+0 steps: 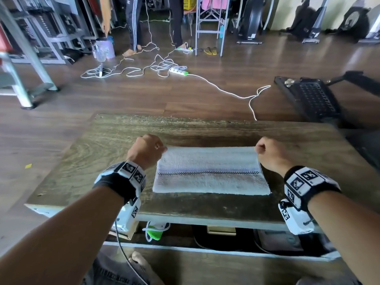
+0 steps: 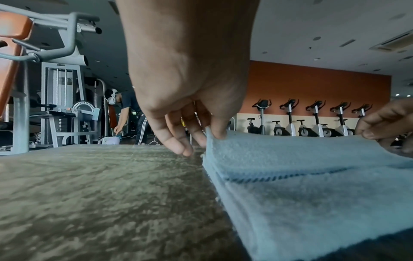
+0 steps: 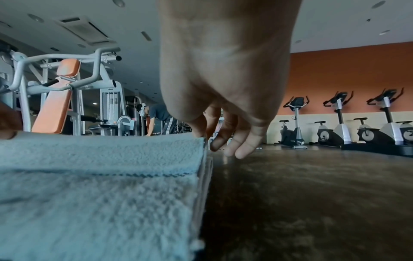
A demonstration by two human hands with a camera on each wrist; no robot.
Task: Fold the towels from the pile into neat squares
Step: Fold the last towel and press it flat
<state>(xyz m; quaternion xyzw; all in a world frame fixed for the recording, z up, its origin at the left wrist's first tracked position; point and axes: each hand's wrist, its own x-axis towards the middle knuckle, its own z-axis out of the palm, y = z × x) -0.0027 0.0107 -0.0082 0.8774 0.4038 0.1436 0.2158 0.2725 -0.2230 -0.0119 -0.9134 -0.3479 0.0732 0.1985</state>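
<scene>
A white towel (image 1: 210,171) with a dark checked stripe lies folded in a long rectangle on the wooden table (image 1: 115,140). My left hand (image 1: 149,151) pinches the towel's far left corner, seen close in the left wrist view where thumb and forefinger of the left hand (image 2: 212,136) hold the towel (image 2: 312,194) edge slightly raised. My right hand (image 1: 267,153) pinches the far right corner; in the right wrist view the right hand (image 3: 201,136) holds the towel (image 3: 100,194) at its top edge. No pile of towels is in view.
Beyond the table's far edge is a wooden floor with white cables and a power strip (image 1: 178,71). A black footplate of gym equipment (image 1: 310,97) stands at the right. Weight machines (image 1: 30,48) and a person's legs (image 1: 134,23) are further back.
</scene>
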